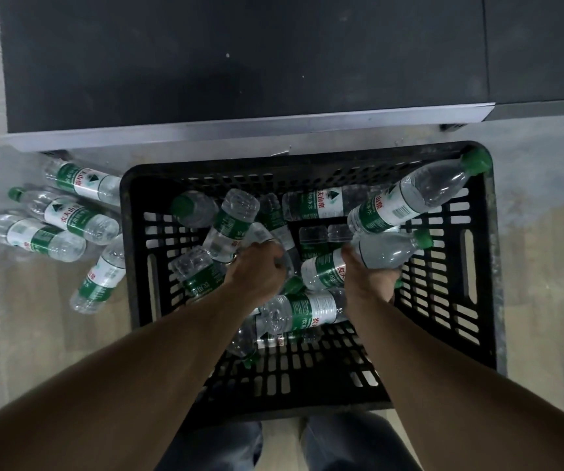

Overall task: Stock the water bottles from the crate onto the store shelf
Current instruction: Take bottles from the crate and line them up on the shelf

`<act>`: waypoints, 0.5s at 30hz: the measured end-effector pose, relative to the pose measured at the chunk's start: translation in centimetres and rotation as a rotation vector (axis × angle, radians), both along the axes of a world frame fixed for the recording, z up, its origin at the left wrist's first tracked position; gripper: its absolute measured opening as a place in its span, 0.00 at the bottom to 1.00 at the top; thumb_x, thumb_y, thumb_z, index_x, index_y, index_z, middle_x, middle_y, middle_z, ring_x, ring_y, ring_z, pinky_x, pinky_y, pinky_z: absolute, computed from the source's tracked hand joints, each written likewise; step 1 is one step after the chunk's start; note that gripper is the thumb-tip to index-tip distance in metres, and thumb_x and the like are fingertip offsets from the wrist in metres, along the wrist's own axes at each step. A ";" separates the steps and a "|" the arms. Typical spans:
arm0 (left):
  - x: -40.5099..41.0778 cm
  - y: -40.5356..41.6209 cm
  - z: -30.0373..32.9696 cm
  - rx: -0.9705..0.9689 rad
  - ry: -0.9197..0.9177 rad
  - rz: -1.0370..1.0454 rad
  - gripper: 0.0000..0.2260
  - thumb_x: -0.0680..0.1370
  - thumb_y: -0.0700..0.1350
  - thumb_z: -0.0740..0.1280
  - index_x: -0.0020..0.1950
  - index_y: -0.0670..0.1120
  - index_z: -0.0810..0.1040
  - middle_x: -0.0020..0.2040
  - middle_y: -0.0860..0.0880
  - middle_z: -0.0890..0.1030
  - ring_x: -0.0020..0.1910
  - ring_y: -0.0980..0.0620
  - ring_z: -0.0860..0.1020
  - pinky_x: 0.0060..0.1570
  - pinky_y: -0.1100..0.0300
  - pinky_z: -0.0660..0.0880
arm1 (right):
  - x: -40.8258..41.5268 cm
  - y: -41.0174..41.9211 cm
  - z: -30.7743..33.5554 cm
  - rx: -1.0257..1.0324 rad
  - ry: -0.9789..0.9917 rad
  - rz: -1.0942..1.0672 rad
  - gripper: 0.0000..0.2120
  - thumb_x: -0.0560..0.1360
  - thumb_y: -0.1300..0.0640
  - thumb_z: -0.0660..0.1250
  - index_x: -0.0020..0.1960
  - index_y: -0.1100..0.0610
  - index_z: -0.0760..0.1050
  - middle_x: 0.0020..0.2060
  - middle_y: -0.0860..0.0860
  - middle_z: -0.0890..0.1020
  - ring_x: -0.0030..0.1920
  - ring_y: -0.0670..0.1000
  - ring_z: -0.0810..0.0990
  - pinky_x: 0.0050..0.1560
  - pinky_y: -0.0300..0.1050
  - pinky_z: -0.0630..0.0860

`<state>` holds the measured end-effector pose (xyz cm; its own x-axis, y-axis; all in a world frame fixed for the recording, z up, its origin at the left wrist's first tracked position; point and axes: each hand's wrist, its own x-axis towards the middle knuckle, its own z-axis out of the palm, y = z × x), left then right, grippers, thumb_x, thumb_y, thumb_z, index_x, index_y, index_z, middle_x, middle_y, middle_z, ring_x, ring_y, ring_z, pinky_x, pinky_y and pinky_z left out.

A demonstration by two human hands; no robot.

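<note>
A black plastic crate (477, 300) stands on the floor and holds several clear water bottles with green caps and green-white labels. My left hand (257, 270) reaches into the crate's middle, its fingers curled round a bottle (261, 235) in the pile. My right hand (369, 280) grips another bottle (387, 253) whose green cap points right. A third bottle (409, 195) slants just above that hand, its cap over the crate's far right corner; whether the hand also holds it is unclear. The dark store shelf (206, 62) lies beyond the crate, bare.
Several more bottles (66, 215) lie on their sides on the floor left of the crate, below the shelf's grey front edge (206, 132). My legs in jeans (352, 443) are at the crate's near side. Pale floor surrounds the crate.
</note>
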<state>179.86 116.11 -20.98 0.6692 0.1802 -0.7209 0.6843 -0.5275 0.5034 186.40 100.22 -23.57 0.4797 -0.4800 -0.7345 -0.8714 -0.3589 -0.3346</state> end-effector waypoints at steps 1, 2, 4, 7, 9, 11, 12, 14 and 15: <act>-0.3 -0.1 0.3 -0.003 0.006 0.006 0.06 0.79 0.40 0.68 0.55 0.42 0.80 0.51 0.43 0.84 0.46 0.46 0.83 0.50 0.49 0.80 | -0.2 0.1 0.4 -0.007 -0.051 0.007 0.48 0.67 0.42 0.77 0.75 0.56 0.53 0.67 0.58 0.70 0.65 0.59 0.73 0.60 0.44 0.71; -0.5 -0.2 0.7 -0.011 0.011 0.013 0.09 0.78 0.40 0.69 0.57 0.42 0.79 0.53 0.44 0.83 0.50 0.46 0.82 0.54 0.49 0.80 | -0.3 0.1 0.9 -0.020 -0.097 0.019 0.47 0.67 0.42 0.77 0.75 0.55 0.55 0.65 0.57 0.71 0.63 0.59 0.75 0.56 0.41 0.70; -1.0 -0.7 1.8 -0.045 0.007 0.024 0.15 0.76 0.41 0.72 0.62 0.43 0.76 0.58 0.44 0.81 0.56 0.47 0.80 0.58 0.49 0.78 | -0.4 0.3 2.3 -0.046 -0.185 0.083 0.44 0.66 0.40 0.77 0.73 0.55 0.58 0.61 0.55 0.74 0.57 0.56 0.77 0.52 0.40 0.71; -1.1 -2.0 4.4 -0.076 -0.016 -0.012 0.30 0.71 0.47 0.77 0.70 0.47 0.70 0.63 0.46 0.77 0.61 0.48 0.76 0.60 0.49 0.75 | -0.9 0.6 5.0 -0.056 -0.268 0.265 0.41 0.65 0.38 0.76 0.68 0.53 0.61 0.52 0.49 0.75 0.48 0.51 0.78 0.47 0.43 0.75; -0.6 -3.0 6.7 -0.160 -0.032 0.011 0.34 0.68 0.48 0.79 0.71 0.49 0.69 0.63 0.49 0.77 0.62 0.50 0.75 0.62 0.49 0.74 | -1.3 0.8 7.4 -0.023 -0.304 0.361 0.38 0.64 0.37 0.76 0.65 0.51 0.63 0.49 0.46 0.75 0.46 0.50 0.79 0.46 0.45 0.79; -0.1 -3.7 8.6 -0.281 -0.069 0.091 0.30 0.67 0.46 0.80 0.66 0.49 0.73 0.58 0.52 0.81 0.59 0.54 0.79 0.61 0.51 0.76 | -1.6 1.2 9.7 0.010 -0.313 0.447 0.35 0.63 0.36 0.76 0.61 0.50 0.64 0.47 0.45 0.78 0.43 0.46 0.81 0.41 0.42 0.80; 0.0 -3.8 9.7 -0.317 -0.080 0.131 0.28 0.67 0.45 0.80 0.64 0.48 0.74 0.55 0.52 0.82 0.57 0.54 0.80 0.61 0.51 0.77 | -1.7 1.3 10.9 0.017 -0.317 0.486 0.34 0.63 0.35 0.75 0.59 0.49 0.64 0.46 0.45 0.79 0.41 0.45 0.81 0.39 0.41 0.80; 0.0 -3.5 11.8 -0.360 -0.071 0.192 0.28 0.67 0.43 0.80 0.64 0.47 0.74 0.55 0.51 0.83 0.56 0.52 0.80 0.61 0.52 0.77 | -1.6 1.5 13.4 -0.001 -0.336 0.567 0.34 0.62 0.33 0.75 0.57 0.50 0.64 0.44 0.44 0.79 0.40 0.45 0.80 0.37 0.42 0.79; -0.1 -3.3 12.6 -0.378 -0.064 0.203 0.29 0.67 0.43 0.80 0.65 0.47 0.74 0.55 0.51 0.82 0.56 0.52 0.80 0.59 0.55 0.77 | -1.5 1.5 14.5 -0.014 -0.344 0.600 0.34 0.63 0.33 0.74 0.57 0.50 0.64 0.42 0.43 0.78 0.39 0.46 0.79 0.35 0.40 0.76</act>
